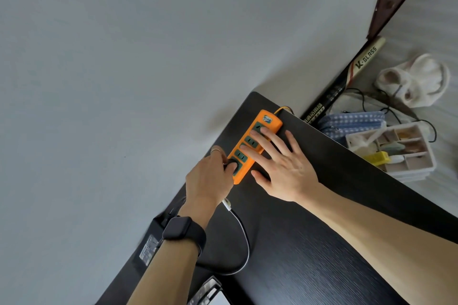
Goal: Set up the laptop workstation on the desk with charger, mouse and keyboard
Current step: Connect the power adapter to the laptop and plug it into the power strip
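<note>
Desk [309, 242]: its far corner meets the wall [124, 57].
Power strip [241, 157]: on the desk, at that far corner.
Left hand [208, 178]: at the strip's near end, gripping a plug [230, 164] at the nearest socket.
Right hand [285, 168]: flat on the strip's right side.
Charger brick [151, 242]: on the desk's left edge, beside the left forearm.
Cable [244, 233]: looped on the desk between the forearms.
Floor [441, 119], right of the desk: bat [347, 77], folded cloth [352, 121], divided tray [349, 140].

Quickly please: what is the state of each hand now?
Left hand: grips the black plug.
Right hand: open, fingers flat on the orange power strip.
</note>
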{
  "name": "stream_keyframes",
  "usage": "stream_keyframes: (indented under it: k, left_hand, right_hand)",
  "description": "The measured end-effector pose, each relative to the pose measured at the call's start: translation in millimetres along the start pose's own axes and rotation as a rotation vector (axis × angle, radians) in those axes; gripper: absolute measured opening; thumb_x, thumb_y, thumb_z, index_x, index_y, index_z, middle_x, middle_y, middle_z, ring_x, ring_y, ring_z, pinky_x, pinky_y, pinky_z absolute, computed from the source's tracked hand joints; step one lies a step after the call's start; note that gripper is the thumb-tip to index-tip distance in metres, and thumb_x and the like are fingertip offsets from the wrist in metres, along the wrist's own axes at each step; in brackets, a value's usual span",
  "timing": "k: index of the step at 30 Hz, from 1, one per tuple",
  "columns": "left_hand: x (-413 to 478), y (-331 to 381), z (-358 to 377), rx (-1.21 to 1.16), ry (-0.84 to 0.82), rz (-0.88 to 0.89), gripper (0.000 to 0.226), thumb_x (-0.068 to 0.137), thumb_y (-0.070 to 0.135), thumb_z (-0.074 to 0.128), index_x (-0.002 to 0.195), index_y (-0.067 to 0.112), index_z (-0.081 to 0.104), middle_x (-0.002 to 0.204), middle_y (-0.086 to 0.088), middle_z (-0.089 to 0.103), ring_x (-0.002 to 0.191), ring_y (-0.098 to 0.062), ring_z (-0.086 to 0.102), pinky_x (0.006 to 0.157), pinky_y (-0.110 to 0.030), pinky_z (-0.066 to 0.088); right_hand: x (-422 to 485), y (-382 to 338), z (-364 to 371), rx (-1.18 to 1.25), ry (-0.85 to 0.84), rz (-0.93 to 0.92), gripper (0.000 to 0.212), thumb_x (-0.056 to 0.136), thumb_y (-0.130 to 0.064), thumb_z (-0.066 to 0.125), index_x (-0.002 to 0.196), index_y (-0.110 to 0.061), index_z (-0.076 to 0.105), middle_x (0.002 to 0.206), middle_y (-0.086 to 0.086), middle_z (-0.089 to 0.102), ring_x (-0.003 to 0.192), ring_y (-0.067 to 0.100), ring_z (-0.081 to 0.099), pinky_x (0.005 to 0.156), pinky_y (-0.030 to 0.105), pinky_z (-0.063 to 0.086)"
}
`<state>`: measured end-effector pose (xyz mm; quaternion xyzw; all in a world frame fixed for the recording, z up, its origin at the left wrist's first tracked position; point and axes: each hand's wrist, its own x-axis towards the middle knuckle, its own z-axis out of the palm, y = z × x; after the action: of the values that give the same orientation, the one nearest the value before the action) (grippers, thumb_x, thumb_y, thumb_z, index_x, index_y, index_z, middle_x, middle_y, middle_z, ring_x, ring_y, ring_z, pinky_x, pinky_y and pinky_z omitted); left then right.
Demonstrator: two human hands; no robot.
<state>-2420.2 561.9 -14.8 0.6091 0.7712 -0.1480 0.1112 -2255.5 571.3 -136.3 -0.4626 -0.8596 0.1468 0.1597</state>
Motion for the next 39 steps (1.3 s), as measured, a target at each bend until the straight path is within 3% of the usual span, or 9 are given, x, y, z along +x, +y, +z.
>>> stream_keyframes:
  k: [6, 9, 15, 19, 26, 31, 33, 39]
  left_hand:
    - [-3.3, 12.8, 14.4, -0.072, 0.009, -0.054, 0.021, 0.105, 0.040, 0.025, 0.106, 0.021, 0.033, 0.077, 0.007, 0.059, 0.066, -0.019, 0.064, 0.066, -0.040, 0.056]
    - [-2.5, 13.9, 16.9, -0.042, -0.009, -0.042, 0.014, 0.104, 0.030, 0.031, 0.110, 0.018, 0.029, 0.077, 0.002, 0.063, 0.067, -0.024, 0.067, 0.068, -0.044, 0.058]
    - [14.4, 14.0, 10.1, 0.053, -0.135, 0.059, 0.060, 0.096, 0.031, 0.051, 0.145, 0.012, 0.022, 0.075, 0.004, 0.055, 0.064, -0.017, 0.057, 0.066, -0.033, 0.054]
    - [8.9, 12.7, 13.9, 0.044, -0.107, 0.040, 0.058, 0.096, 0.029, 0.049, 0.145, 0.012, 0.022, 0.075, 0.004, 0.052, 0.060, -0.017, 0.053, 0.059, -0.031, 0.046]
    - [12.8, 12.7, 21.3, -0.021, -0.082, -0.004, 0.054, 0.097, 0.029, 0.047, 0.144, 0.013, 0.024, 0.071, 0.007, 0.047, 0.058, -0.016, 0.052, 0.058, -0.031, 0.048]
    - [9.3, 16.5, 22.6, -0.128, -0.095, -0.118, 0.053, 0.099, 0.029, 0.043, 0.145, 0.012, 0.023, 0.090, -0.003, 0.062, 0.072, -0.022, 0.060, 0.064, -0.036, 0.052]
    - [7.1, 18.4, 25.5, -0.181, -0.083, -0.187, 0.054, 0.099, 0.029, 0.044, 0.145, 0.012, 0.022, 0.091, -0.003, 0.062, 0.075, -0.023, 0.062, 0.066, -0.038, 0.056]
    - [5.5, 28.3, 26.4, -0.161, -0.063, -0.224, 0.057, 0.098, 0.023, 0.041, 0.149, 0.014, 0.017, 0.088, -0.001, 0.060, 0.068, -0.021, 0.054, 0.058, -0.033, 0.041]
  right_hand:
    - [-1.7, 1.4, 1.8, -0.010, 0.000, 0.019, 0.066, 0.096, -0.055, 0.042, 0.157, -0.036, 0.025, 0.169, 0.002, 0.016, 0.156, 0.023, 0.007, 0.120, 0.059, 0.019]
    - [-1.5, 2.2, 2.3, -0.026, -0.004, 0.020, 0.067, 0.096, -0.055, 0.043, 0.158, -0.036, 0.025, 0.169, 0.002, 0.015, 0.156, 0.024, 0.008, 0.120, 0.059, 0.020]
    - [-2.2, 1.8, 0.6, -0.054, -0.016, 0.033, 0.067, 0.095, -0.056, 0.043, 0.157, -0.034, 0.028, 0.169, 0.003, 0.015, 0.156, 0.024, 0.008, 0.120, 0.059, 0.019]
    - [-3.6, -2.1, -0.7, -0.058, -0.004, 0.027, 0.067, 0.095, -0.055, 0.045, 0.156, -0.033, 0.031, 0.168, 0.004, 0.018, 0.156, 0.025, 0.011, 0.119, 0.060, 0.020]
    - [2.0, -2.5, -2.0, -0.074, -0.026, 0.024, 0.069, 0.094, -0.055, 0.045, 0.157, -0.032, 0.029, 0.169, 0.005, 0.015, 0.156, 0.024, 0.007, 0.120, 0.059, 0.019]
    - [-1.8, -3.8, 0.7, 0.007, 0.149, 0.247, 0.065, 0.092, -0.045, 0.057, 0.145, -0.010, 0.047, 0.162, 0.020, 0.026, 0.150, 0.035, 0.026, 0.119, 0.056, 0.026]
    - [-1.8, -5.6, 0.2, -0.031, 0.137, 0.253, 0.063, 0.092, -0.044, 0.058, 0.144, -0.011, 0.048, 0.160, 0.019, 0.029, 0.148, 0.035, 0.029, 0.118, 0.055, 0.027]
    - [2.8, 1.5, -3.6, -0.064, -0.037, 0.172, 0.074, 0.098, -0.050, 0.044, 0.161, -0.021, 0.017, 0.170, 0.009, -0.001, 0.157, 0.025, -0.003, 0.123, 0.053, 0.020]
